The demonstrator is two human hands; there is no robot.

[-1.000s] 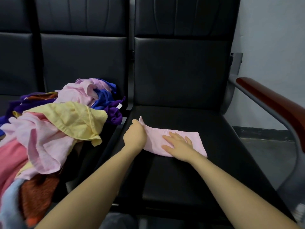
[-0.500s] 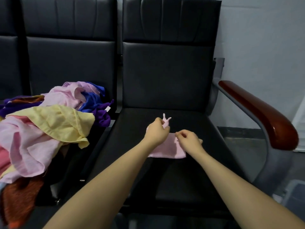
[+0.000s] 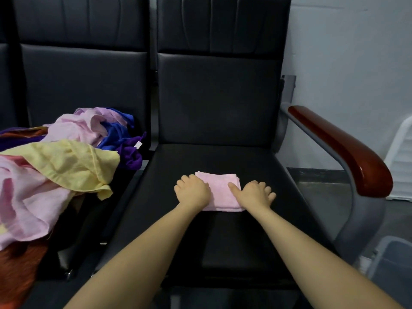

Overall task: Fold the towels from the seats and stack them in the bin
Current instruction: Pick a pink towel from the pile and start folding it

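Note:
A pink towel (image 3: 223,191), folded into a small thick square, lies on the black seat (image 3: 223,237) of the right-hand chair. My left hand (image 3: 192,191) sits at its left edge with knuckles up and fingers curled onto the cloth. Over on the towel's right edge is my right hand (image 3: 255,194), thumb lying on the cloth and fingers spread onto the seat beside it. A heap of unfolded towels (image 3: 64,166) in yellow, pink, blue, purple and orange covers the neighbouring seat to the left. Part of a grey bin (image 3: 392,262) shows at the lower right, on the floor.
A wooden armrest (image 3: 347,150) on a grey metal frame runs along the chair's right side, between the seat and the bin. A white plastic object (image 3: 401,161) stands against the wall at far right. Black chair backs rise behind both seats.
The long pink strip was folded over from its left end into a compact square. Both hands then dropped to flank it on the seat. The view shifted slightly right.

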